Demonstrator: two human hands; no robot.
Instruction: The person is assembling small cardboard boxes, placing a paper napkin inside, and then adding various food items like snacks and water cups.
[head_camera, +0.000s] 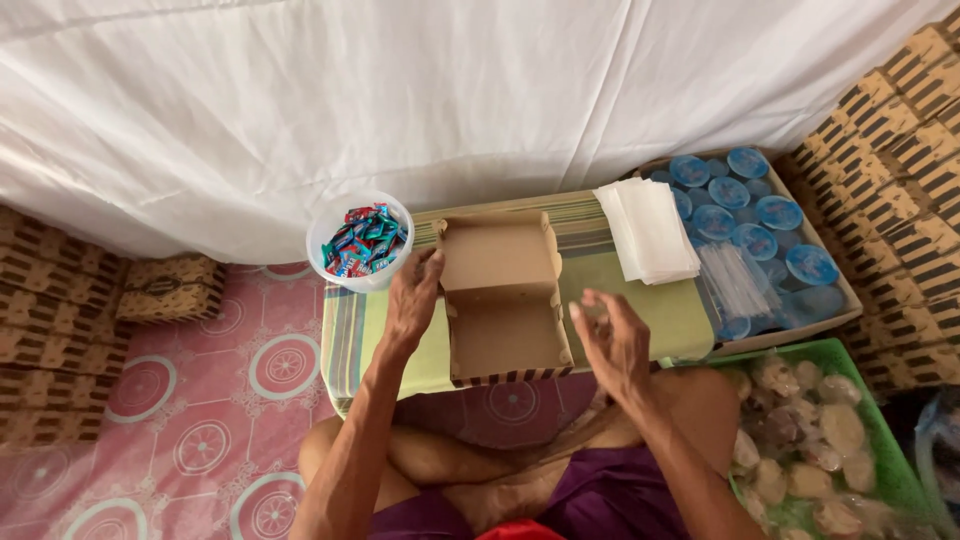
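Our left hand (412, 300) rests open-fingered against the left wall of the open cardboard box (505, 300), which sits on the low worktop (640, 310) before us. Our right hand (612, 345) hovers just beside its right wall, fingers loosely spread, holding nothing. The box looks light and easily crushed; we judge the side walls the best hold.

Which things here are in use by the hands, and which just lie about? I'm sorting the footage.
In use: open cardboard box, touched by left hand; right hand beside it.
Lying about: candy tub, white paper stack, blue-lidded cups, green basket.
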